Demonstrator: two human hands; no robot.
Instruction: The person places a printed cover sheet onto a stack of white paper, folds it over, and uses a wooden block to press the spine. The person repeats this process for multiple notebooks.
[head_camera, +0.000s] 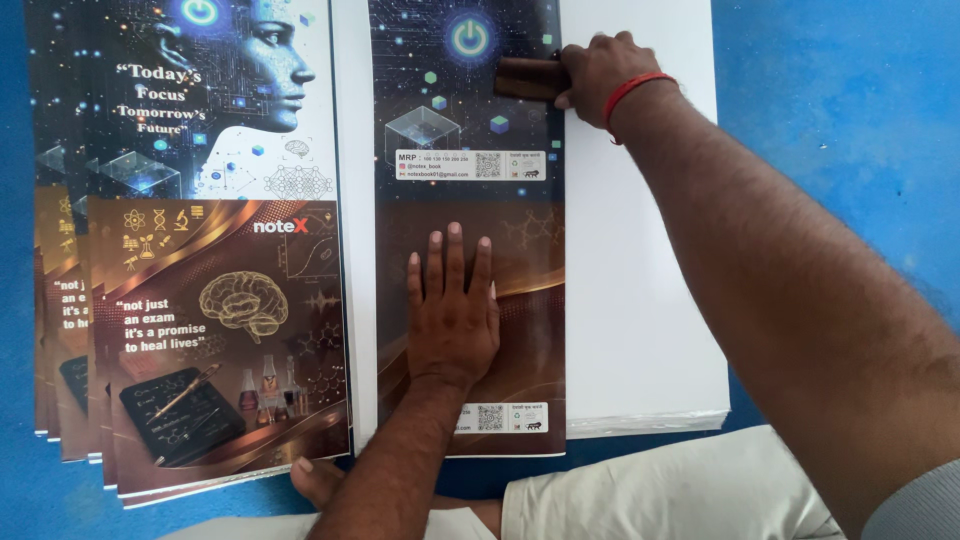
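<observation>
On blue floor (850, 120), folded dark printed cover sheet (470, 200) lies atop white paper stack (640, 300). Left hand (452, 310) flat, fingers spread, pressing sheet's lower half. Right hand (595, 75) closed around brown wooden block (525, 78) at fold edge. Fanned pile of printed covers (200, 300) just beside, left.

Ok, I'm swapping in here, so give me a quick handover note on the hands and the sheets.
Left hand: flat, palm down, pinning the folded printed cover on the white paper stack.
Right hand: gripping a brown wooden block, pressed on the cover's far end by its right edge.
Done: a fanned pile of finished covers lies to the left on the blue floor.
Left: probably running the block along the rest of that edge; how far it has gone is unclear.
</observation>
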